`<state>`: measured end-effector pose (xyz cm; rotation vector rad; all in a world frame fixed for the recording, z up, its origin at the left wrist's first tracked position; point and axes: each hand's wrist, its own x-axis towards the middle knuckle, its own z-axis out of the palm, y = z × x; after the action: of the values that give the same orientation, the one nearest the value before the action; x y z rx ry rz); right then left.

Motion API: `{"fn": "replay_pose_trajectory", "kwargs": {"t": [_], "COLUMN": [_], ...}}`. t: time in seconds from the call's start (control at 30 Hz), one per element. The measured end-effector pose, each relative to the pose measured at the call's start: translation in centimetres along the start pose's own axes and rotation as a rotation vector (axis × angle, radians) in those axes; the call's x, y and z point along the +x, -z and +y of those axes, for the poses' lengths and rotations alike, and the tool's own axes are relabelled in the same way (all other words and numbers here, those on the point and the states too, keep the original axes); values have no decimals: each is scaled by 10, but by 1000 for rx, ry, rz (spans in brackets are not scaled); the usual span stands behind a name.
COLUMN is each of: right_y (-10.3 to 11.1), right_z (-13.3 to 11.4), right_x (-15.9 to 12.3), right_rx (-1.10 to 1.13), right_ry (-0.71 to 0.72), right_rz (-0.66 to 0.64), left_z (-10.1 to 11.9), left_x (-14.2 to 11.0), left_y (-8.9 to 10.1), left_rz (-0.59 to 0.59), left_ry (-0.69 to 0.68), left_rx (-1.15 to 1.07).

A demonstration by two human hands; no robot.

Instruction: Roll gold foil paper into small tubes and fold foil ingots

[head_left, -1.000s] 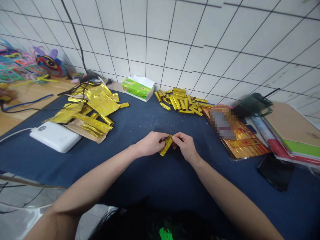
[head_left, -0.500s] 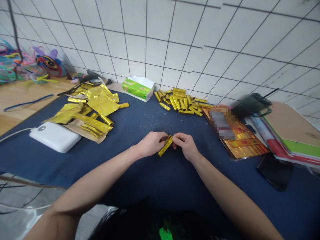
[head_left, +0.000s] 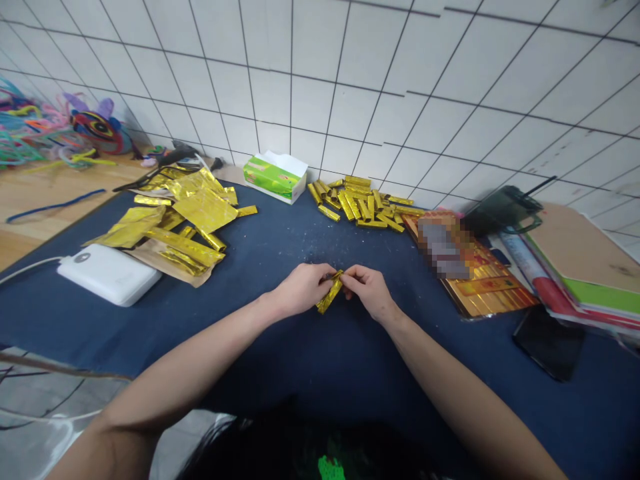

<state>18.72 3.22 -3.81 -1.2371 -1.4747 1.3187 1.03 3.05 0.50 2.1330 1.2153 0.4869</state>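
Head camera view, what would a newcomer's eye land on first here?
The gold foil strip pinched between the left hand and right hand at the centre catches the eye first. Behind it, on the dark blue cloth, lie folded gold foil sticks to the right and loose gold foil sheets to the left. Bright pipe-cleaner crafts stand out far left.

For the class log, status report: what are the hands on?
Left hand, right hand pinching folded gold foil strip. White power bank off left, not blocking.
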Motion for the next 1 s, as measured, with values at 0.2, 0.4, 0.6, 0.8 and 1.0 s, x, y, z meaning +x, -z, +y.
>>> {"fn": "replay_pose_trajectory", "kwargs": {"t": [0.2,0.4,0.6,0.8,1.0], "right_y": [-2,-4,-1,1,0], "right_z": [-3,-4,-4,-4,-3], "right_x": [0,0,2,4,4], "right_rx": [-35,-72,54,92,58], "right_ry": [-26,-58,-99,-125,-134], "right_rz": [-7,21,42,47,40], "left_z": [0,0,5,9,4], "left_x": [0,0,-2,-3,-4], "left_y": [-2,-4,1,4,-2], "left_rz": [10,8,-32,-63,-47], "left_ry": [-18,-24,-65,-96,-125], "left_rx": [35,88,65,27,66]}}
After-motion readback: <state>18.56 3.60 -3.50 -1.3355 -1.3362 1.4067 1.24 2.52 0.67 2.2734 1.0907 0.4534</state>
